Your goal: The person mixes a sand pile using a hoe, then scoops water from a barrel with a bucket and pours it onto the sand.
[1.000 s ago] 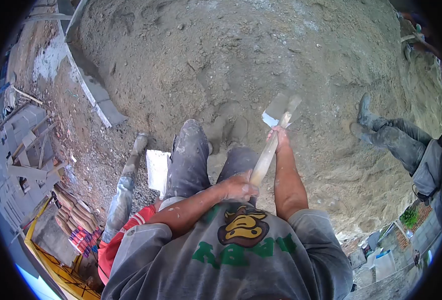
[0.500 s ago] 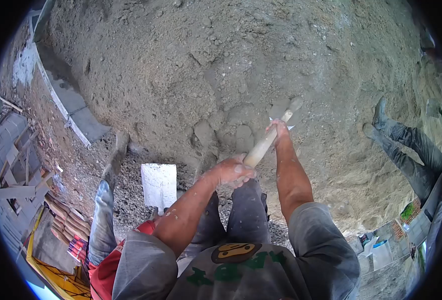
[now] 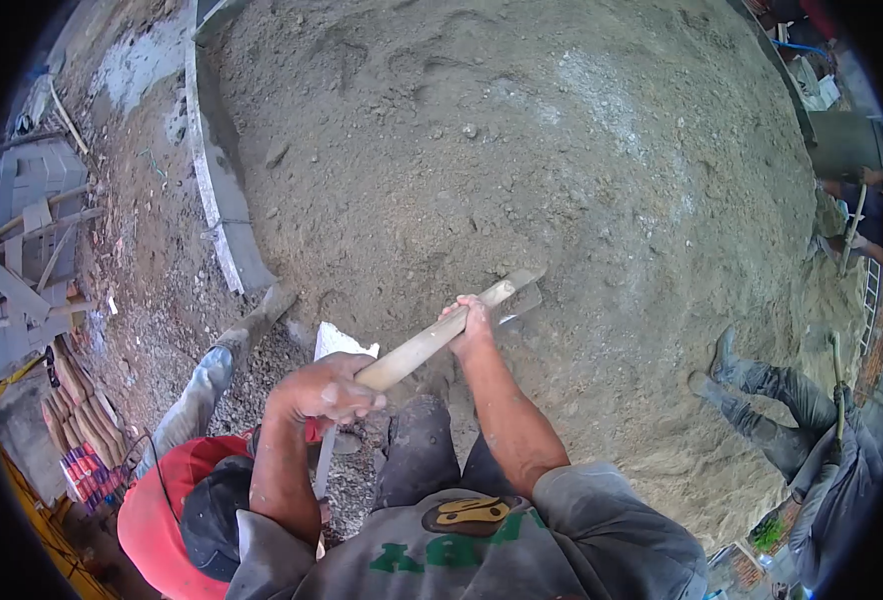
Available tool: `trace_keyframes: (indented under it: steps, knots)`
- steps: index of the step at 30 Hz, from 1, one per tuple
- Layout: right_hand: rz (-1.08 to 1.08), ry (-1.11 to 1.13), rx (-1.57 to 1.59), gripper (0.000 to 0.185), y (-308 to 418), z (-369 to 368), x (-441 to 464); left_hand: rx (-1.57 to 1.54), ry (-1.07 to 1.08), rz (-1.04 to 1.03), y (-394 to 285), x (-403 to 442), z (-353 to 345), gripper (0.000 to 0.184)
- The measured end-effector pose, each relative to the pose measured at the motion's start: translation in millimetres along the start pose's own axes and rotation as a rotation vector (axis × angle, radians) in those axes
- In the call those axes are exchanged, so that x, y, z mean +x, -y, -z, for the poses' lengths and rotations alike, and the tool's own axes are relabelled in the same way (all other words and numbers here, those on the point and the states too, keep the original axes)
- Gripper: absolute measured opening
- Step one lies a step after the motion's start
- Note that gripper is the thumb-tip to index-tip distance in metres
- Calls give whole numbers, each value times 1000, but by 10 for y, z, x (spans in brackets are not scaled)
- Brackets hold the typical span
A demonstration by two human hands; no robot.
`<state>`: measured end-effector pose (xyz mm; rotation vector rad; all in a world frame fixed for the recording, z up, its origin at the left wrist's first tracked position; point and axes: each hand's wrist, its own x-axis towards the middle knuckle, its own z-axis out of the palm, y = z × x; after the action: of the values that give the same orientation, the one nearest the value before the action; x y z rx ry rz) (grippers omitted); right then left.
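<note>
Wood-handled shovel [image 3: 417,352] over sand [image 3: 402,230], slanting flatter, farther left than second ago. Left hand [image 3: 330,388] clamped on near end, right hand [image 3: 475,322] clamped farther up, near blade [image 3: 527,302]. Dark cap [image 3: 214,518], more of red shirt [image 3: 162,510] now show at near left.
</note>
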<state>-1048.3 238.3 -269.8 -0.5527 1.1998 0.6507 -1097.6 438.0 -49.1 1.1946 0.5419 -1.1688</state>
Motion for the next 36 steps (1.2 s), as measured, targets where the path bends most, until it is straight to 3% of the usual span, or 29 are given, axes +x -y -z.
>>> trace_keyframes:
  steps: [2, 6, 9, 12, 14, 17, 19, 20, 21, 22, 23, 24, 26, 27, 28, 29, 32, 36]
  knots:
    - [48, 20, -13, 28, -222, -360, -336, -36, -34, -8, 7, -484, 339, 35]
    - [183, -33, -89, 37, 109, -314, -792, 83, 63, -57, 98, -528, 209, 34]
    - [301, -109, -157, 38, 929, 351, -928, -7, 232, -77, 150, 206, -473, 37]
    - [394, -254, -159, 31, 1912, 1540, -1011, 180, 263, -107, -27, 733, -1779, 49]
    - [343, -346, -198, 21, 2547, 2392, -1158, 600, -83, -466, 69, 897, -2553, 52]
    - [251, -259, -519, 19, 3334, 3593, -1581, 550, -280, -383, 258, 795, -3003, 49]
    - [146, -193, -735, 17, 3619, 4465, -1891, 601, -626, -400, 961, 959, -3043, 40]
    - [106, -140, -797, 17, 3677, 4862, -2066, 669, -722, -269, 1149, 820, -3165, 39]
    - [5, -296, -803, 19, 3672, 5207, -2115, 730, -827, -148, 1289, 694, -3282, 37]
    - [-90, -449, -806, 20, 3614, 5512, -2111, 661, -847, -167, 1480, 607, -3397, 36]
    - [19, -453, -1162, 21, 3514, 5808, -2174, 593, -864, -187, 1643, 566, -3535, 35]
    - [38, -285, -1446, 24, 3664, 6952, -1583, 557, -849, -160, 1711, 571, -3669, 32]
    - [-225, -601, -1722, 32, 3342, 6946, -2075, 478, -802, -102, 1853, 573, -3954, 28]
    - [-265, -126, -2296, 34, 3307, 7090, -2169, 513, -819, -125, 1865, 577, -4085, 28]
    - [-12, 374, -2813, 35, 3284, 7273, -2232, 552, -838, -155, 1814, 601, -4200, 28]
    - [-13, 330, -2816, 35, 3210, 7343, -2313, 594, -854, -189, 1732, 641, -4286, 28]
    - [-124, -197, -2374, 36, 3089, 7356, -2528, 549, -737, -295, 1452, 729, -4433, 29]
    - [-89, -425, -2090, 36, 3011, 7195, -2718, 628, -743, -474, 1343, 846, -4344, 30]
